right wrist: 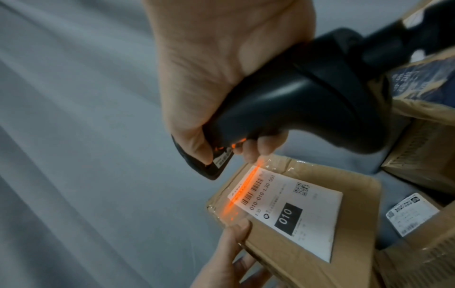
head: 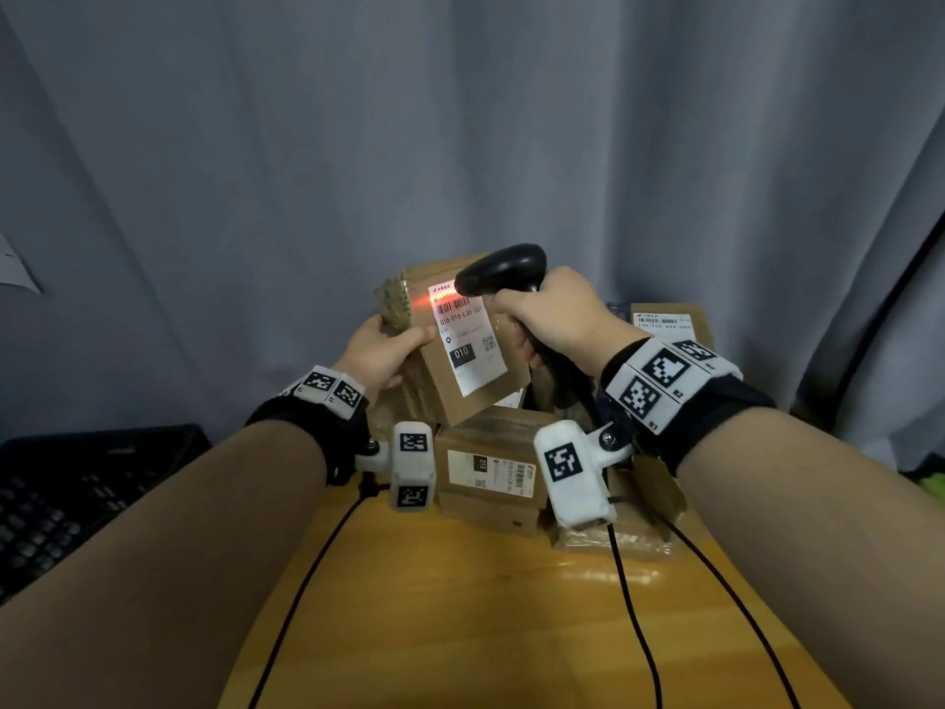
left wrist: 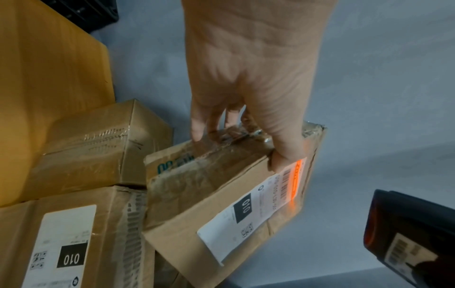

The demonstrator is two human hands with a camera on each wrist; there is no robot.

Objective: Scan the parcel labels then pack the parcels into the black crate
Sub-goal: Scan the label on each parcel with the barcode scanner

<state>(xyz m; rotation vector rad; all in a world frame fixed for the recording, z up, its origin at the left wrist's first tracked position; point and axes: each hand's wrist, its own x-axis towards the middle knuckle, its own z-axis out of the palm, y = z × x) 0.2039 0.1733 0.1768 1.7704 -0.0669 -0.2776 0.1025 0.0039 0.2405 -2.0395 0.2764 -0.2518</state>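
Note:
My left hand (head: 381,348) (left wrist: 248,109) holds a brown cardboard parcel (head: 463,365) (left wrist: 216,194) (right wrist: 307,214) up above the pile, thumb on its front face and fingers behind it. Its white label (head: 468,340) (right wrist: 290,212) reads 010 and faces me. My right hand (head: 549,312) (right wrist: 221,78) grips a black barcode scanner (head: 503,271) (right wrist: 307,101) just above the label. An orange scan line (right wrist: 243,189) falls across the barcode at the label's top edge. The black crate (head: 76,488) stands low at the left.
Several more cardboard parcels lie piled on the wooden table (head: 460,606), one with a 010 label (head: 491,473) (left wrist: 64,243) right below the held parcel. Another labelled parcel (head: 665,319) sits behind my right hand. Black cables (head: 634,616) run across the table. A grey curtain (head: 460,120) hangs behind.

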